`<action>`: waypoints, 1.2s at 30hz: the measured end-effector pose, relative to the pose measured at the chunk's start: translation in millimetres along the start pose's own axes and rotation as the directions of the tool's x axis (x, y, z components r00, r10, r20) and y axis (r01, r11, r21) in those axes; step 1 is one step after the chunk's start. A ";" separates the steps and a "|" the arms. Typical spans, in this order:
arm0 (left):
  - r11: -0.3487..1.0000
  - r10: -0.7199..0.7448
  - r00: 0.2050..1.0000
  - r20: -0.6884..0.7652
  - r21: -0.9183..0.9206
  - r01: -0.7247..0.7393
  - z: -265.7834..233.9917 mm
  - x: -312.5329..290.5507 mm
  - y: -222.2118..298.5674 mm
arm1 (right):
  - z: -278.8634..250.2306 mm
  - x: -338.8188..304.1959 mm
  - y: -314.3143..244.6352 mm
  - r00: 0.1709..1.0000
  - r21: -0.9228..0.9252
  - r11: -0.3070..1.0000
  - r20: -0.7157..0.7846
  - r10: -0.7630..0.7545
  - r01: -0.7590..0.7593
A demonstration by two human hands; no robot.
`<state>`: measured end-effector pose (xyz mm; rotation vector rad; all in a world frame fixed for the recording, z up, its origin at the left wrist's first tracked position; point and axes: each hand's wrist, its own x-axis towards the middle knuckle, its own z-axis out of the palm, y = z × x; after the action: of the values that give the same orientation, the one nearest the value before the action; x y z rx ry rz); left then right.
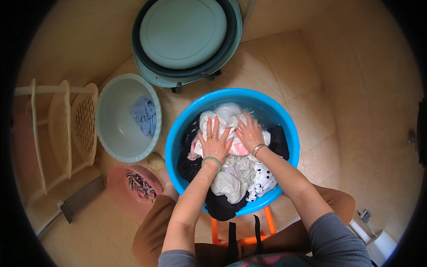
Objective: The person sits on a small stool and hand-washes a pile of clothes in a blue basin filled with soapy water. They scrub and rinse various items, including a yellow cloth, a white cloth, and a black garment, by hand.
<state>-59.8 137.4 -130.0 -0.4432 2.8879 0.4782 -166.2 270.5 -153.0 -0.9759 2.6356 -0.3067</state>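
A blue tub stands before me, holding water and wet clothes. My left hand lies flat with spread fingers on a bunched white cloth. Beside it, my right hand presses on the same cloth's right part, fingers apart. A whitish bulge rises at the far side of the cloth. Pink-and-white fabric shows between the hands. Nearer me are a crumpled pale grey garment and a white cloth with black dots. Black clothing hangs partly over the near rim.
A pale green basin with a blue cloth stands left. Below it sits a pink basin holding dark-and-white patterned cloth. A folded green tub lies at the back. A cream rack stands far left; an orange stool is near me.
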 end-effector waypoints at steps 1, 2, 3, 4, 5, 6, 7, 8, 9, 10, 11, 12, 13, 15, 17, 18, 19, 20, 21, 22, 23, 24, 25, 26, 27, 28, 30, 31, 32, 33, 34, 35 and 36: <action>1.000 0.011 0.999 0.040 0.020 -0.012 4.3 5.1 0.7 | 3.0 3.6 4.0 1.000 0.012 1.000 0.023 0.015 -0.015; 0.999 0.021 0.997 0.080 0.040 -0.024 8.7 9.1 1.5 | 6.1 6.7 7.7 0.999 0.025 0.999 0.046 0.028 -0.029; 1.000 0.011 0.994 0.110 0.017 -0.013 12.4 12.4 0.6 | 9.5 10.9 8.8 0.992 0.010 0.999 0.119 0.049 -0.051; 1.000 0.001 0.990 0.141 -0.006 -0.001 16.6 15.0 0.6 | 13.0 14.8 9.7 0.992 0.032 0.999 0.123 0.022 -0.026; 0.999 -0.009 0.985 0.172 -0.029 0.014 20.7 17.0 -0.3 | 16.8 18.3 10.5 0.992 0.054 0.999 0.127 -0.007 0.000; 1.000 0.012 0.984 0.180 -0.019 -0.009 23.9 20.7 -1.0 | 20.2 21.1 14.0 0.991 0.074 0.997 0.129 -0.028 0.019; 1.000 0.023 0.982 0.185 -0.005 -0.022 25.3 24.1 -4.5 | 16.8 29.3 9.7 0.984 0.169 0.978 0.151 0.100 -0.125; 0.999 0.033 0.981 0.192 0.009 -0.035 27.2 27.8 -7.1 | 13.8 38.9 4.9 0.957 0.258 0.929 0.185 0.223 -0.266; 0.999 0.032 0.971 0.239 0.014 -0.037 27.0 36.7 -6.9 | 9.8 46.4 3.6 0.912 0.336 0.851 0.224 0.345 -0.404; 0.999 0.031 0.958 0.284 0.017 -0.037 24.8 48.0 -5.7 | 14.9 49.8 7.8 0.915 0.289 0.872 0.213 0.344 -0.395; 0.999 0.030 0.944 0.328 0.020 -0.039 22.4 57.9 -4.0 | 20.2 52.4 11.5 0.917 0.240 0.891 0.203 0.343 -0.386; 0.996 0.058 0.942 0.330 0.040 -0.076 19.8 66.0 -3.6 | 24.7 54.8 12.8 0.921 0.197 0.907 0.195 0.336 -0.373; 0.992 0.087 0.939 0.332 0.061 -0.114 17.0 73.1 -2.5 | 28.6 54.6 14.3 0.903 0.168 0.901 0.241 0.357 -0.401; 0.998 -0.047 0.926 0.374 -0.017 0.058 8.3 80.7 3.3 | 33.6 52.7 16.4 0.859 0.109 0.886 0.323 0.397 -0.451; 0.935 -0.231 0.848 0.476 -0.133 0.329 4.2 84.4 7.3 | 33.5 53.1 22.4 0.849 0.122 0.888 0.376 0.372 -0.443; 0.907 -0.261 0.812 0.522 -0.155 0.392 6.4 87.0 6.5 | 32.3 52.9 26.4 0.843 0.129 0.889 0.402 0.359 -0.440; 0.937 -0.203 0.811 0.548 -0.133 0.324 20.8 83.4 -8.0 | 32.1 54.7 25.9 0.863 0.101 0.935 0.427 0.268 -0.340; 0.959 -0.151 0.802 0.579 -0.110 0.260 26.7 78.2 -17.9 | 35.8 59.4 28.5 0.871 0.076 0.969 0.459 0.174 -0.233; 0.968 -0.141 0.892 0.430 -0.130 0.216 25.4 69.2 -14.0 | 37.2 59.2 35.3 0.867 0.052 0.989 0.488 0.099 -0.142; 0.976 -0.123 0.955 0.270 -0.144 0.166 25.1 52.5 -7.4 | 31.0 54.6 35.3 0.954 0.204 0.970 0.292 0.065 -0.129; 0.982 -0.102 0.990 0.102 -0.149 0.116 24.6 37.2 -0.7 | 24.3 47.8 34.8 0.995 0.347 0.935 0.078 0.057 -0.080; 0.860 -0.191 0.982 -0.007 -0.484 0.164 21.1 25.0 11.8 | 9.3 37.8 32.5 0.987 0.466 0.885 -0.137 0.079 -0.006; 0.629 -0.309 0.948 -0.071 -0.763 0.148 17.7 13.4 27.3 | -15.9 29.3 22.0 0.958 0.533 0.840 -0.279 0.058 0.105; 0.327 -0.433 0.897 -0.092 -0.943 0.062 9.0 7.3 44.0 | -37.6 20.9 11.8 0.958 0.561 0.811 -0.285 0.005 0.163; -0.287 -0.456 0.826 0.331 -0.933 0.216 -11.7 3.1 66.8 | -55.0 7.5 3.6 0.956 0.589 0.779 -0.291 -0.042 0.214; -0.436 -0.377 0.854 0.358 -0.882 0.177 -9.6 -6.2 63.8 | -71.5 -7.4 -14.2 0.949 0.618 0.736 -0.296 -0.107 0.276; -0.699 -0.210 0.911 0.355 -0.706 0.114 0.7 -17.9 46.3 | -101.4 -40.3 -53.0 0.946 0.695 0.642 -0.238 -0.219 0.324; -0.811 -0.047 0.903 0.427 -0.543 0.215 -21.7 -8.7 45.2 | -106.0 -57.8 -61.4 0.928 0.733 0.573 -0.247 -0.278 0.367; -0.878 0.112 0.868 0.485 -0.360 0.315 -46.1 -0.2 43.1 | -110.5 -72.7 -69.7 0.901 0.715 0.555 -0.272 -0.339 0.425; -0.901 0.193 0.852 0.486 -0.256 0.351 -54.4 -1.8 36.2 | -114.2 -87.0 -82.3 0.863 0.702 0.519 -0.297 -0.409 0.487; -0.910 0.230 0.855 0.466 -0.209 0.359 -52.0 -7.4 33.2 | -123.5 -95.0 -91.9 0.819 0.627 0.540 -0.328 -0.471 0.561; -0.921 0.248 0.868 0.431 -0.173 0.349 -46.2 -13.3 32.1 | -134.4 -102.5 -98.8 0.838 0.646 0.560 -0.255 -0.483 0.519; -0.932 0.241 0.884 0.401 -0.160 0.326 -38.9 -22.0 31.2 | -142.8 -107.3 -107.5 0.850 0.664 0.577 -0.181 -0.494 0.476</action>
<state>-54.1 158.0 -80.0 -0.8133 -0.2688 2.9396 -76.8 274.3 35.3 -1.3567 1.8616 -1.2939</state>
